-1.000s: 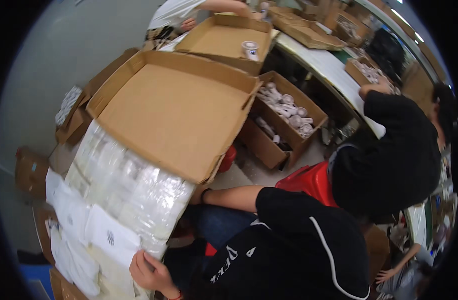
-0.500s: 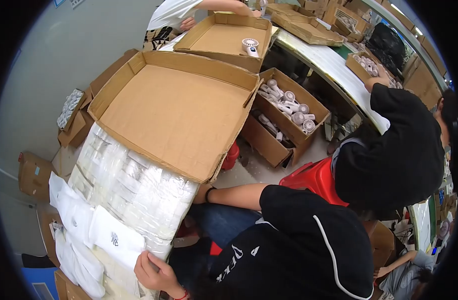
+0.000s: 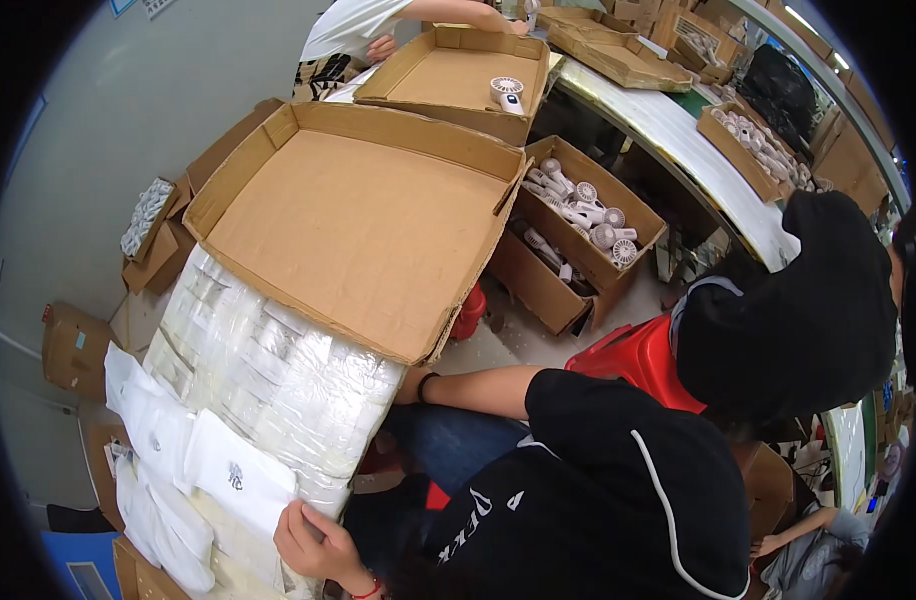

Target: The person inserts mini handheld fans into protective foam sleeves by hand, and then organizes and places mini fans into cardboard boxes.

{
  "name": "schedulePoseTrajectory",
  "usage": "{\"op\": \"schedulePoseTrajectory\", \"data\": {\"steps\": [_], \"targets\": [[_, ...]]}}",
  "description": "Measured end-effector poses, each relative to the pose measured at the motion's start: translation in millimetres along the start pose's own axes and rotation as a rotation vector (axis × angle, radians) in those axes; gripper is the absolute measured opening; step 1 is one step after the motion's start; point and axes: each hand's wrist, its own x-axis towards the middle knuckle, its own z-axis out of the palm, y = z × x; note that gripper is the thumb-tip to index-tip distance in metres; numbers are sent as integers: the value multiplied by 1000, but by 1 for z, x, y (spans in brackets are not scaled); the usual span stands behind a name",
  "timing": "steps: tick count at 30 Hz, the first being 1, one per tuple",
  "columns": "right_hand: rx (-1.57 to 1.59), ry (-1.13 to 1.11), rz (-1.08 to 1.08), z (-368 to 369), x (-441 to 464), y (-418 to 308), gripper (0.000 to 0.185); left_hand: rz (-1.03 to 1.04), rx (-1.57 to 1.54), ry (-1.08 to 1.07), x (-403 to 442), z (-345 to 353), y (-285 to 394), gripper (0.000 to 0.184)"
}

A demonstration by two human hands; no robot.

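- The left hand point(image 3: 313, 545) is laid at the corner of a white pouch point(image 3: 258, 460); its fingers are loosely bent, and whether the pouch is gripped cannot be told.
- The right hand point(image 3: 410, 385) is partly hidden by the near corner of a cardboard tray point(image 3: 358, 220); whether it is open or closed cannot be told.
- The pouch is spread flat on the film-covered bench point(image 3: 278, 380), its dark print turned up.
- A second printed pouch point(image 3: 143, 405) is placed just beside it.
- Beyond the tray, one small fan point(image 3: 506, 92) is held in a farther tray point(image 3: 428, 75).
- More fans point(image 3: 603, 235) are piled in a box point(image 3: 608, 180) near a red stool point(image 3: 628, 360).
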Motion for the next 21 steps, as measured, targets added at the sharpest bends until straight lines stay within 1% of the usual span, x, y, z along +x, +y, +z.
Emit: {"op": "schedulePoseTrajectory", "data": {"steps": [1, 4, 6, 7, 9, 10, 12, 16, 18, 19, 21], "targets": [[-25, -18, 15, 1, 2, 0, 70, -9, -3, -12, 0, 0, 0, 10], [-35, 25, -115, 21, 15, 12, 68, -7, -10, -5, 0, 1, -1, 10], [-86, 186, -94, 43, 30, 19, 69, -7, -10, -2, 0, 1, -1, 10], [-88, 186, -97, 39, 28, 17, 69, -7, -12, 0, 0, 1, 0, 10], [-88, 123, -8, 28, 20, 10, 71, -10, -13, -1, 1, 0, 0, 9], [-89, 122, -10, 31, 22, 12, 71, -11, -15, -2, 1, 0, 0, 9], [-45, 139, -190, 36, 24, 15, 71, -13, -17, 0, 0, 1, 0, 9], [-135, 101, -171, 40, 26, 20, 71, -15, -16, -3, 0, 1, 0, 8], [-84, 205, -183, 43, 29, 21, 70, -18, -18, -1, -1, 1, -1, 8], [-84, 205, -186, 40, 28, 20, 70, -21, -23, 1, -1, 1, -1, 8], [-66, 137, -194, 28, 21, 13, 68, -21, -19, -2, 0, 1, 0, 9]]}}
